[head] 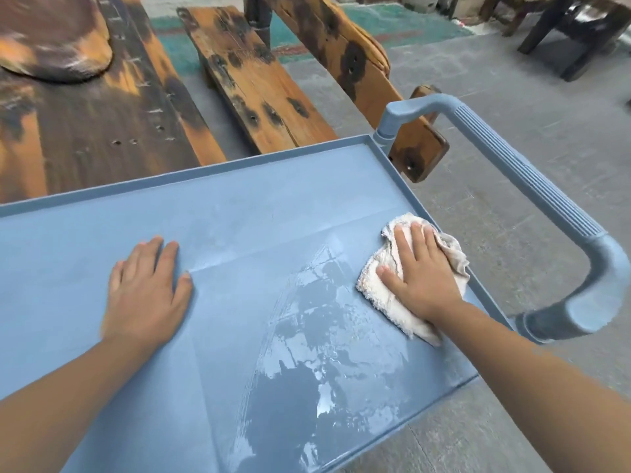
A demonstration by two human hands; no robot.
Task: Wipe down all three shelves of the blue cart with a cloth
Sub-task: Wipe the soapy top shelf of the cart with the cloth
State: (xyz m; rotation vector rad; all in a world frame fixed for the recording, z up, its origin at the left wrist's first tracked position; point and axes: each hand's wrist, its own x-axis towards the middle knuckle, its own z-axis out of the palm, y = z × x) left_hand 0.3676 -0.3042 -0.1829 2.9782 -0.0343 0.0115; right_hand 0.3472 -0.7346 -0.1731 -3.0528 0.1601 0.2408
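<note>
Plainly, nothing carries readable writing. Two hands and one cloth lie on the blue cart's top shelf (239, 213). Her right hand (421, 274) presses flat, fingers spread, on the crumpled white cloth (382, 295) near the ribbed handle (522, 172), beside a wet streaked patch (307, 336). Her left hand (146, 291) rests palm down, fingers extended, holding nothing. One wooden bench (252, 80) stands beyond.

head view | looks forward and down | close over cart top shelf (239, 233) | single view
</note>
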